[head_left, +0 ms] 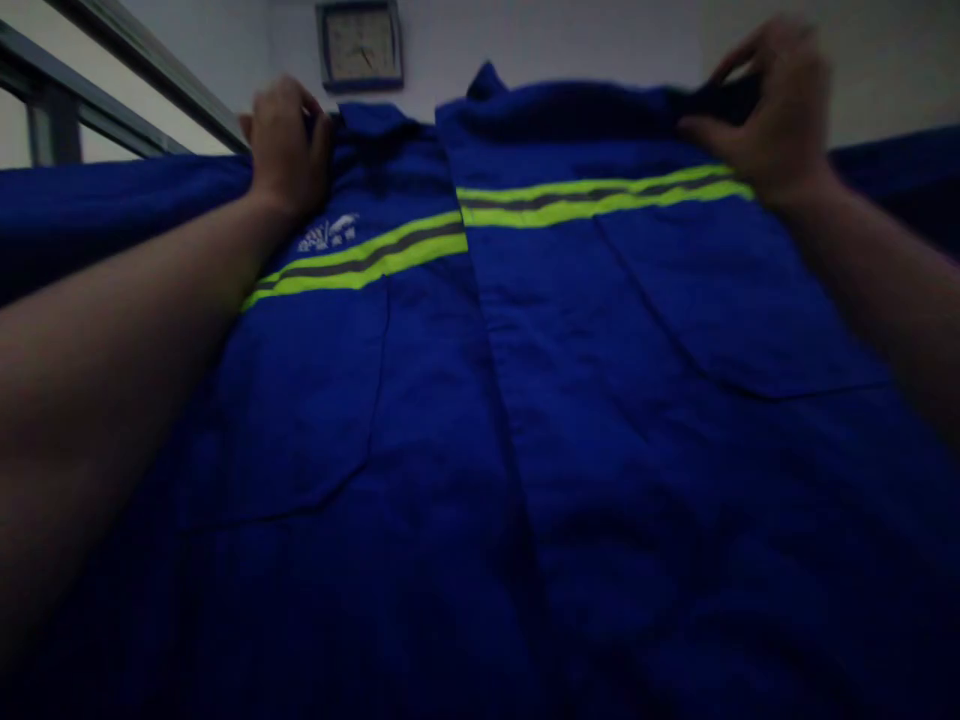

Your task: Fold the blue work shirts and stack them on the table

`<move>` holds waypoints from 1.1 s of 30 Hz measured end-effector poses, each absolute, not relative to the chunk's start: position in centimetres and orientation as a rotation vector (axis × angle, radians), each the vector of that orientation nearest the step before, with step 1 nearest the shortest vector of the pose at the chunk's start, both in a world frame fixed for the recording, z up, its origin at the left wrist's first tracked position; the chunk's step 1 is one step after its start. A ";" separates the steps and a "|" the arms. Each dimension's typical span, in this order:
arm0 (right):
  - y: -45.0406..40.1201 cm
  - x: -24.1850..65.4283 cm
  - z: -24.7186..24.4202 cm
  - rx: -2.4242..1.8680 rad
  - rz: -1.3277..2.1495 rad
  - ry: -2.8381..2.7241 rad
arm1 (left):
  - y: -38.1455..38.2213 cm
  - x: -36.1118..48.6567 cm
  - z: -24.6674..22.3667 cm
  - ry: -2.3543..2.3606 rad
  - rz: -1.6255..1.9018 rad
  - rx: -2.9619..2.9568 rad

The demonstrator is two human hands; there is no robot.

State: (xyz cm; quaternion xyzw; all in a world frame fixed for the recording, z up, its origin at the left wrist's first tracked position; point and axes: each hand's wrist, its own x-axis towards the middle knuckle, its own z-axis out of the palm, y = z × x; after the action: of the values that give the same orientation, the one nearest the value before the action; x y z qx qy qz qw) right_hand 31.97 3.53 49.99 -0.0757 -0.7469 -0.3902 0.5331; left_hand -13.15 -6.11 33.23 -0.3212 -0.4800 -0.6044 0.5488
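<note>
A blue jacket (pixel 585 330) with yellow-green and grey stripes is spread upright before me and fills most of the view. White lettering shows on its left chest, above the stripe. My left hand (pixel 289 145) grips the shoulder at the left, its fingers closed on the cloth. At the right shoulder, my right hand (pixel 780 110) pinches the fabric between thumb and fingers. The collar lies between both hands, and the sleeves extend out to either side. The lower part of the jacket is dark.
A square clock (pixel 360 45) hangs on the pale wall (pixel 480 35) behind the jacket. Along the upper left runs a metal window frame (pixel 142 60). The room is dim.
</note>
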 end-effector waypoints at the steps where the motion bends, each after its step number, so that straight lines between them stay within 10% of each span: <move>1: 3.0 28.8 47.1 -0.208 -1.078 -1.625 | -6.1 -14.3 33.1 -1.152 -1.447 -0.774; 7: -1.8 13.8 39.5 -0.872 -1.183 -1.903 | -10.2 -21.3 30.8 -1.471 -1.432 -1.081; 14: 12.6 13.4 35.7 -1.251 -1.089 -2.257 | 5.4 -19.5 25.5 -1.620 -1.493 -1.321; 33: 26.6 2.3 35.5 -1.283 -0.614 -2.659 | 21.8 -25.6 16.0 -1.970 -1.500 -1.440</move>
State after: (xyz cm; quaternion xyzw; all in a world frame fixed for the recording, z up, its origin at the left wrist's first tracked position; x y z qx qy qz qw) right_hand 2.33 26.60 35.45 -0.4246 -0.8800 -0.2032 0.0631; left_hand -25.58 21.84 16.03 -0.4979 -0.6812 -0.5186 0.1382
